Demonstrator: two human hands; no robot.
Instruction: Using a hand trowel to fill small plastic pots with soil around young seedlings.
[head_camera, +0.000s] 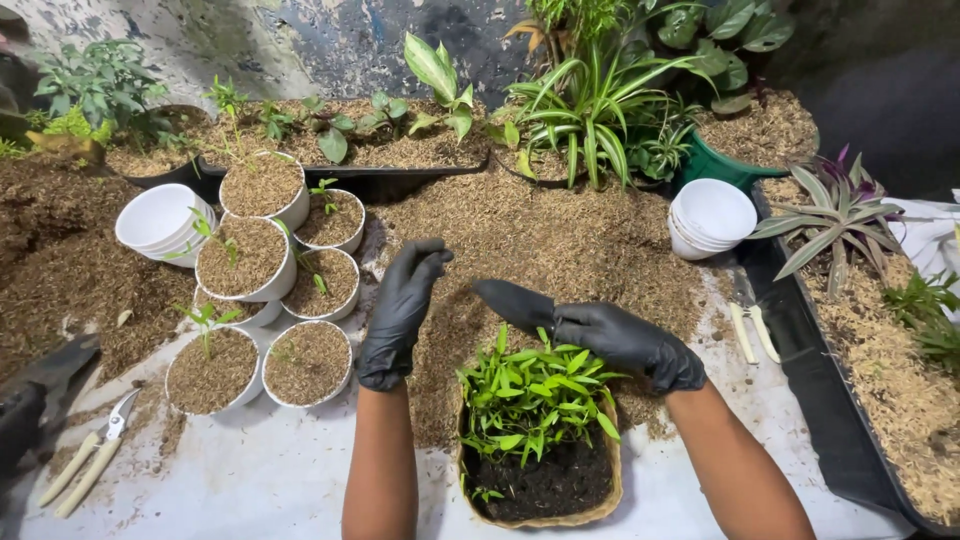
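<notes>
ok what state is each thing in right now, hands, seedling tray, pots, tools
left hand: gloved, fingers pinched together, raised over the husk pile, no load visible
right hand: gloved, resting on the seedlings, nothing gripped
seedling tray: upright, half dense seedlings, half bare soil
filled white pots: upright, husk-filled, most hold one seedling
empty pot stacks: nested, empty
pruning shears: lying open, unheld
</notes>
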